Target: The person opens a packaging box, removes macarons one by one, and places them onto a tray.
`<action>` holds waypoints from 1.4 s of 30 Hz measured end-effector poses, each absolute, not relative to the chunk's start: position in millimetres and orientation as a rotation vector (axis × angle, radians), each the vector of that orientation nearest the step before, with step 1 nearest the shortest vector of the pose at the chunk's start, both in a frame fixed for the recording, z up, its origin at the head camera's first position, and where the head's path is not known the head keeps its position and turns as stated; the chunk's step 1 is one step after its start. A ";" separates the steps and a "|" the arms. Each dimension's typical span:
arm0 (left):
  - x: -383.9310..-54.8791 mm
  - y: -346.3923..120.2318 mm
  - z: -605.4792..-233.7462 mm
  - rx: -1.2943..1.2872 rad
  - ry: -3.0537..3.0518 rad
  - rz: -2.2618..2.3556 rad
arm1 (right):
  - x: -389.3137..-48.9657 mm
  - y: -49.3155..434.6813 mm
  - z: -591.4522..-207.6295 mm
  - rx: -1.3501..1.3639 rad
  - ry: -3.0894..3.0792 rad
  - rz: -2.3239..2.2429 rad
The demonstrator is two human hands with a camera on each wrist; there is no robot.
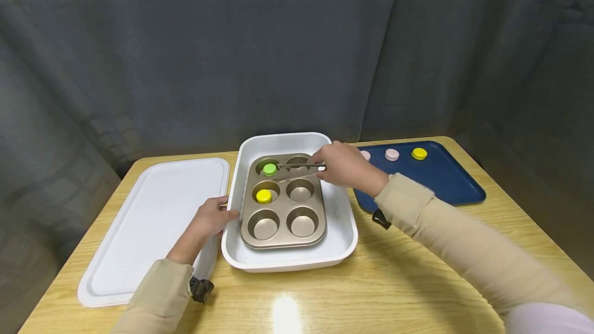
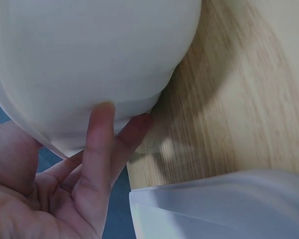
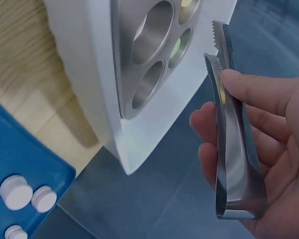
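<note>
My right hand (image 1: 345, 165) holds metal tongs (image 3: 234, 149) above the muffin tin (image 1: 282, 241). The toothed tips of the tongs stand apart with nothing between them, close to a green macaron (image 1: 269, 169) in the far left cup. A yellow macaron (image 1: 264, 196) sits in the middle left cup; the other cups hold none. The tin lies inside a white tub (image 1: 341, 241). At the tub's left side my left hand (image 1: 211, 218) grips the wall, thumb at the rim and fingers (image 2: 100, 134) against the outside.
On the right, a navy tray (image 1: 417, 184) carries pink macarons, one of them (image 1: 392, 154) near its far edge, and a yellow macaron (image 1: 419, 153). A white lid (image 1: 158, 220) lies left of the tub. Dark curtains (image 1: 255, 55) hang behind the wooden table (image 1: 371, 293).
</note>
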State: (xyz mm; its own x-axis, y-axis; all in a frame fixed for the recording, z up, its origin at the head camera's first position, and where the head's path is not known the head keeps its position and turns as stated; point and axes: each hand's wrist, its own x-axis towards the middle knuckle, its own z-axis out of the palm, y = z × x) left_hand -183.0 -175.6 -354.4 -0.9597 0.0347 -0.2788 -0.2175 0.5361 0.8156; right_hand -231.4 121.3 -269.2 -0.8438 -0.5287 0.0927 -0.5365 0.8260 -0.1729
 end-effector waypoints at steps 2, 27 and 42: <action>-182.6 -175.3 -354.2 -0.150 2.514 1.392 | -233.2 115.2 -271.6 0.892 -2.971 0.283; -182.1 -170.8 -354.3 -0.146 2.533 1.379 | -240.3 67.7 -287.9 1.018 -3.027 0.086; -180.5 -168.8 -352.4 -0.159 2.512 1.400 | -241.5 67.0 -289.7 1.061 -2.928 0.029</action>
State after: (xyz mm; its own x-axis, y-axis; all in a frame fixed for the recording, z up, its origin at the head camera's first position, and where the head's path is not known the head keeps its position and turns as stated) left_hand -180.5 -168.8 -352.4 -0.9601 0.0310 -0.2781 -0.2202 0.5295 0.8192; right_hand -241.5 67.0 -289.7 -0.7676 -0.6402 0.0315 -0.6406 0.7678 -0.0083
